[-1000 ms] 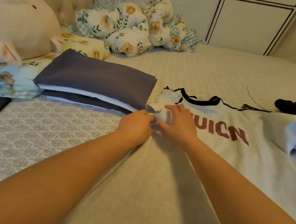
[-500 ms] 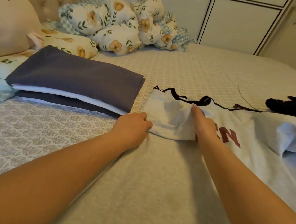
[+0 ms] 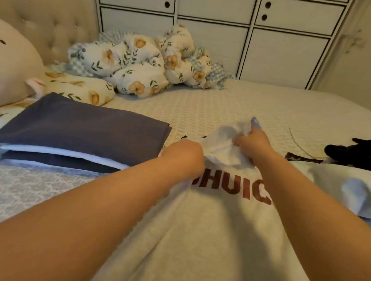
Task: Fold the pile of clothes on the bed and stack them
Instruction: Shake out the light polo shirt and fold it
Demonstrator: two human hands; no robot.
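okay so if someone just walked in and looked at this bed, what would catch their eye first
Probably the two bare arms reaching to the middle of the bed, where the right hand grips a bunched sleeve of the white T-shirt with dark red letters while the left hand holds the shirt beside it. Next, the folded stack with a dark grey piece on top, just left of the shirt. Behind it, floral bedding is heaped by the headboard.

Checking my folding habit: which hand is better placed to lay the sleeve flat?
Likely the right hand: it grips the bunched sleeve, lifted off the shirt. The left hand rests at the shirt's shoulder, steadying it.
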